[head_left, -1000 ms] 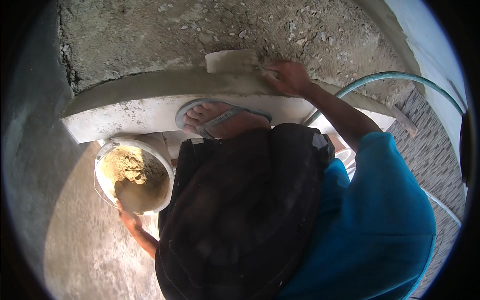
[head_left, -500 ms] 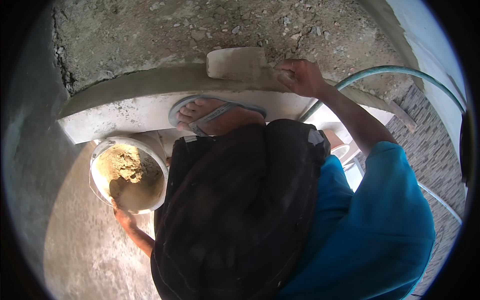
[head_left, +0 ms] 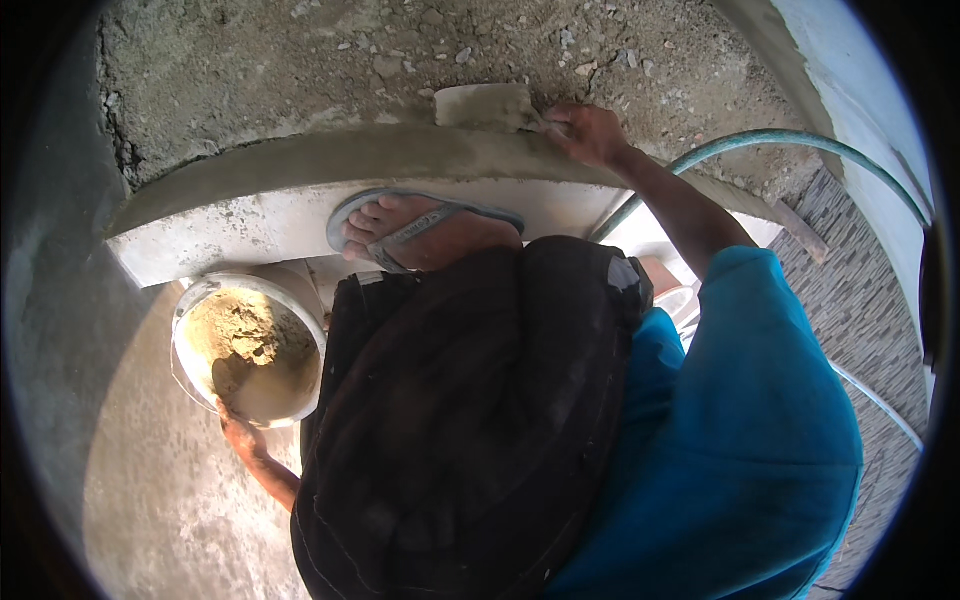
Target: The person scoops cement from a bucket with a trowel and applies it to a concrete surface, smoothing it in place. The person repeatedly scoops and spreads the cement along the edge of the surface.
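My right hand (head_left: 588, 135) is closed round the handle of a trowel (head_left: 485, 106). Its flat, roughly rectangular blade, smeared grey, points left and lies tilted by the border between a smooth mortar band (head_left: 330, 156) and the rough ground beyond. At the lower left, my left hand (head_left: 238, 430) grips the near rim of a white bucket (head_left: 182, 322); its fingertips are partly hidden there. Inside the bucket is sandy mortar (head_left: 245, 325), partly in shade. My foot in a grey flip-flop (head_left: 420, 230) rests on the white ledge below the band.
Rough ground with loose stones (head_left: 390, 66) spreads along the far side. A green hose (head_left: 760, 138) arches over the right end of the ledge (head_left: 200, 235). Farther right are a small wooden piece (head_left: 803, 235), patterned tiles (head_left: 860, 290) and a pale wall (head_left: 865, 80).
My right hand and the trowel have moved slightly away from me, and the blade is tilted more, showing narrower. My left hand stays on the bucket rim. The whole view has shifted slightly.
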A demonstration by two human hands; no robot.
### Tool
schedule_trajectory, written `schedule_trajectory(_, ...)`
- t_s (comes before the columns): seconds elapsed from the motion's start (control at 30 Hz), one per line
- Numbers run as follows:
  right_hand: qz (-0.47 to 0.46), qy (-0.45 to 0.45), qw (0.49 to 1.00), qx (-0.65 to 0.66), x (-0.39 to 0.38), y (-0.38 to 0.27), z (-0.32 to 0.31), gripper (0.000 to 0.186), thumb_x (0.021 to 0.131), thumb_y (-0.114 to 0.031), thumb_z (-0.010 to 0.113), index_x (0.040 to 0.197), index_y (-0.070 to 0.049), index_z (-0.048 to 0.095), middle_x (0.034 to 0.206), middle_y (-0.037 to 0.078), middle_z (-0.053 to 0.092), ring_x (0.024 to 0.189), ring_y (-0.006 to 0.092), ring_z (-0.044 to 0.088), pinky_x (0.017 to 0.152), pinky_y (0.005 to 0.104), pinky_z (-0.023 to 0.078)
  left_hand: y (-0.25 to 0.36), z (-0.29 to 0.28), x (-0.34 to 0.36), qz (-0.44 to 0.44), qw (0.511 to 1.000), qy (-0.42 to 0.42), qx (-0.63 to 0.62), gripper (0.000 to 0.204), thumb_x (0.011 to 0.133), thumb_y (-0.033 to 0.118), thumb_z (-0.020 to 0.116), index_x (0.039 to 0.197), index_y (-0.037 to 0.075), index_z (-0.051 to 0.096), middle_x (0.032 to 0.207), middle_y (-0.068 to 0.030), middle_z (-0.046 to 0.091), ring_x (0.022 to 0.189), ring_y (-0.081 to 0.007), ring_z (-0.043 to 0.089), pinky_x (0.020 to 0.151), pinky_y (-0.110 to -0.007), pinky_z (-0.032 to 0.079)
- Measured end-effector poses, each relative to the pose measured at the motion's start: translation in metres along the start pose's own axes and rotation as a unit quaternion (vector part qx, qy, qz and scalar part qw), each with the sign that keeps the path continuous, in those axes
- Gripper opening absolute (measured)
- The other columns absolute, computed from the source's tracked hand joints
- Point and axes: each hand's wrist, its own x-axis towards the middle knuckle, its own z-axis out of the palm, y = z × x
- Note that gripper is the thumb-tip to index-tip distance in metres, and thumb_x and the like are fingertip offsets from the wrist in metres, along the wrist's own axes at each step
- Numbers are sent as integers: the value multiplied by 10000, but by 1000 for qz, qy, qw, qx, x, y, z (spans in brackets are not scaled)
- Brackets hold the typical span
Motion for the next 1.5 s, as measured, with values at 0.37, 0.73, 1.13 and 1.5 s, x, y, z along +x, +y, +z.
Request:
schedule_trajectory(0.37,-40,-19,999,24,-63,-20,-49,360,898,-439,611,1098,-181,761,1053,108,752,942,339,717,820,449,575,21,26,1,-95,983,141,-61,637,1067,476,479,1428,-49,492,1374,-120,600,1183,-239,577,997,-364,461)
schedule_trajectory(0.73,-14,-19,1000,-12,-23,-18,-53,380,885,-488,637,1114,-214,767,974,112,757,895,336,723,790,459,579,1,0,-7,46,988,-80,-125,630,1070,448,487,1468,-39,448,1442,-127,558,1268,-258,543,1066,-391,425)
schedule_trajectory(1.13,-23,-6,999,-26,11,-25,-11,359,905,-516,594,1138,-289,747,957,119,750,928,359,715,825,481,574,-4,8,-6,-7,992,9,-123,629,1044,451,547,1434,-38,489,1405,-115,589,1233,-243,570,1041,-382,443)
schedule_trajectory(1.5,-60,-15,998,19,-55,-53,-55,375,921,-464,583,1144,-206,739,1003,128,739,887,365,710,779,480,573,24,30,0,-123,975,151,-104,619,1048,451,538,1445,-21,484,1388,-114,604,1209,-251,589,1016,-386,460)
